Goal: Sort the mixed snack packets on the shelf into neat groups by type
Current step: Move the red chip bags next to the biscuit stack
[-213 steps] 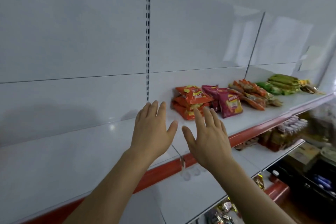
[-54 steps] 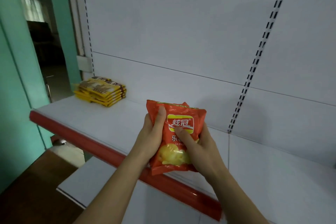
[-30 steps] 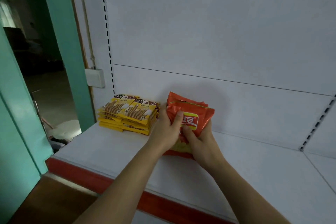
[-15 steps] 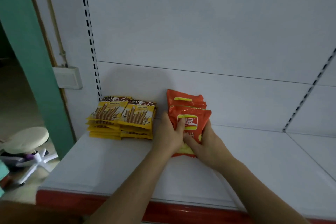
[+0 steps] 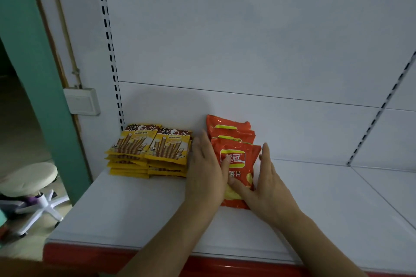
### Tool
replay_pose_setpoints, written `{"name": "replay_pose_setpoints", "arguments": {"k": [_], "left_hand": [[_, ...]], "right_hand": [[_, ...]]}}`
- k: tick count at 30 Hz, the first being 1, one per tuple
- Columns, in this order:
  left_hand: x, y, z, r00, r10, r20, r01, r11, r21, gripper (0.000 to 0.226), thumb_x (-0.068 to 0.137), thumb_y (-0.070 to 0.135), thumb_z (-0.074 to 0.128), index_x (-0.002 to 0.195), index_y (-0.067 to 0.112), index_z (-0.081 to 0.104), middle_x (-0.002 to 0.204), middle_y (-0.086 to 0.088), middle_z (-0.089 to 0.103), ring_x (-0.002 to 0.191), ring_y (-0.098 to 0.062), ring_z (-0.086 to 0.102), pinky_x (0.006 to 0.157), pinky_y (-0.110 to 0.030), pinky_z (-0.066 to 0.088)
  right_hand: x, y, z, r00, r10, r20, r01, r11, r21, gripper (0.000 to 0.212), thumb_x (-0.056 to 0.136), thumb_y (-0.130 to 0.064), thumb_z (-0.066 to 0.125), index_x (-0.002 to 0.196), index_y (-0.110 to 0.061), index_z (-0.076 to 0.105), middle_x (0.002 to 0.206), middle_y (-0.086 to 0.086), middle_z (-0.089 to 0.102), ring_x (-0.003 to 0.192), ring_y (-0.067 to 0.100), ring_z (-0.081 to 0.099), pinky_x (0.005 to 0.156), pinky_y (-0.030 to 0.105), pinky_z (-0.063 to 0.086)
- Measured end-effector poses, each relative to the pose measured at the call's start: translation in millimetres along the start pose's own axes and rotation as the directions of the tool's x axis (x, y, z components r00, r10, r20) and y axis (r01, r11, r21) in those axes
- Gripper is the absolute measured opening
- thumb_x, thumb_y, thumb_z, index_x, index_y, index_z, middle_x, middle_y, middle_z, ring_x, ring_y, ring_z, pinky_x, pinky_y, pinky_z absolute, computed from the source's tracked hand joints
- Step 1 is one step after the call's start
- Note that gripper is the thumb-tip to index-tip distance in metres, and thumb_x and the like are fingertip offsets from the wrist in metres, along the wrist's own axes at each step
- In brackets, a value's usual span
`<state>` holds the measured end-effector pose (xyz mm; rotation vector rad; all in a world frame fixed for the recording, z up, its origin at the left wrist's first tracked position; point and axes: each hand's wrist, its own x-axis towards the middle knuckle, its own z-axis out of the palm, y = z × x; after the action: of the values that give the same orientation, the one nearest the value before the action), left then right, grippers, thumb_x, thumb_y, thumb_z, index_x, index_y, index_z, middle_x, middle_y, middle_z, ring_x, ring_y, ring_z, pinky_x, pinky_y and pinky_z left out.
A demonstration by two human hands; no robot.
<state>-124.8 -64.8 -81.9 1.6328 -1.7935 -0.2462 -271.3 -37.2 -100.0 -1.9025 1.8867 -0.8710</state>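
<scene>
Slippage is the risk: orange chip packets lie overlapped on the shelf, beside the yellow stick-snack stacks. Left hand and right hand, fingers straight, press their sides; uneven pressure could fan them.

orange-red chip packets with yellow-red logo, yellow-brown stick packets, white shelf edged red, teal doorframe

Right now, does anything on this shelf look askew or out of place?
Nothing stands out. The yellow packets lie in two neat stacks; the orange chip packets overlap in a tidy row beside them, left hand and right hand flanking.
</scene>
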Motion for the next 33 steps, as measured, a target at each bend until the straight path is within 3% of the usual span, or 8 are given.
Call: {"name": "replay_pose_setpoints", "arguments": {"k": [4,6,8,11,15,18,23,33], "left_hand": [[-1.5,-6.3,5.9,0.937,0.347,-0.037,-0.320,0.898,0.302,0.091,0.080,0.042,0.079,0.151,0.007,0.035,0.155,-0.022,0.045,0.143,-0.042,0.044,0.107,-0.055,0.050],[2.6,-11.1,12.5,0.886,0.462,0.050,-0.447,0.817,0.364,0.069,0.092,0.040,0.066,0.148,0.007,0.045,0.155,-0.016,0.048,0.148,-0.038,0.039,0.114,-0.055,0.043],[5.7,-13.3,12.9,0.909,0.395,0.131,-0.415,0.833,0.367,0.064,0.105,0.047,0.025,0.156,0.010,0.039,0.164,-0.013,0.037,0.156,-0.035,0.024,0.123,-0.054,0.030],[7.4,-16.3,14.2,0.934,0.251,0.255,-0.329,0.882,0.338,0.084,0.093,0.063,-0.012,0.164,0.020,-0.002,0.174,-0.006,-0.005,0.160,-0.027,-0.009,0.129,-0.046,0.000],[9.9,-16.0,10.3,0.924,0.232,0.304,-0.331,0.883,0.333,0.084,0.089,0.066,-0.011,0.162,0.024,-0.016,0.171,-0.002,-0.022,0.157,-0.023,-0.022,0.127,-0.044,-0.010],[9.9,-19.2,9.5,0.920,0.277,0.277,-0.364,0.866,0.343,0.081,0.092,0.064,-0.010,0.163,0.025,-0.010,0.172,-0.002,-0.018,0.156,-0.024,-0.024,0.127,-0.046,-0.010],[8.7,-17.3,7.4,0.910,0.294,0.292,-0.392,0.841,0.374,0.081,0.092,0.061,-0.013,0.165,0.026,-0.003,0.173,0.000,-0.012,0.157,-0.024,-0.023,0.126,-0.047,-0.010],[18.7,-6.7,0.2,0.906,0.316,0.281,-0.407,0.831,0.379,0.077,0.097,0.060,-0.009,0.165,0.023,0.001,0.173,0.002,-0.009,0.157,-0.021,-0.020,0.129,-0.050,-0.005]], "right_hand": [[-0.2,5.5,-0.2,0.986,-0.160,-0.043,0.138,0.934,-0.329,0.102,0.075,-0.095,0.011,0.153,-0.038,-0.023,0.167,-0.006,-0.014,0.154,0.024,0.013,0.119,0.048,0.032],[0.1,8.7,1.5,0.978,-0.204,-0.035,0.173,0.897,-0.407,0.091,0.082,-0.087,0.005,0.153,-0.037,-0.024,0.165,-0.004,-0.023,0.155,0.022,-0.001,0.122,0.042,0.016],[-1.6,12.8,3.2,0.975,-0.220,-0.012,0.192,0.878,-0.439,0.084,0.087,-0.081,0.002,0.153,-0.036,-0.026,0.165,-0.004,-0.024,0.155,0.021,-0.006,0.121,0.038,0.009],[-2.4,18.7,5.8,0.983,-0.179,0.032,0.174,0.878,-0.445,0.084,0.085,-0.083,-0.003,0.150,-0.037,-0.030,0.165,-0.006,-0.022,0.155,0.019,-0.008,0.123,0.040,0.010],[-2.6,18.8,7.0,0.986,-0.154,0.067,0.167,0.880,-0.445,0.086,0.085,-0.084,-0.001,0.150,-0.036,-0.031,0.166,-0.007,-0.021,0.155,0.018,-0.007,0.123,0.041,0.012],[-2.1,15.5,-1.1,0.984,-0.155,0.088,0.176,0.911,-0.372,0.086,0.086,-0.084,0.005,0.150,-0.039,-0.031,0.164,-0.010,-0.023,0.154,0.013,-0.008,0.124,0.041,0.013],[5.4,23.3,-3.4,0.978,-0.186,0.098,0.210,0.885,-0.415,0.083,0.085,-0.081,-0.007,0.152,-0.037,-0.027,0.165,-0.010,-0.021,0.153,0.014,-0.014,0.124,0.049,0.020],[8.4,5.1,-19.2,0.977,-0.211,0.037,0.206,0.880,-0.427,0.075,0.096,-0.071,0.002,0.156,-0.032,-0.019,0.165,-0.011,-0.019,0.153,0.012,-0.014,0.126,0.041,0.004]]}}
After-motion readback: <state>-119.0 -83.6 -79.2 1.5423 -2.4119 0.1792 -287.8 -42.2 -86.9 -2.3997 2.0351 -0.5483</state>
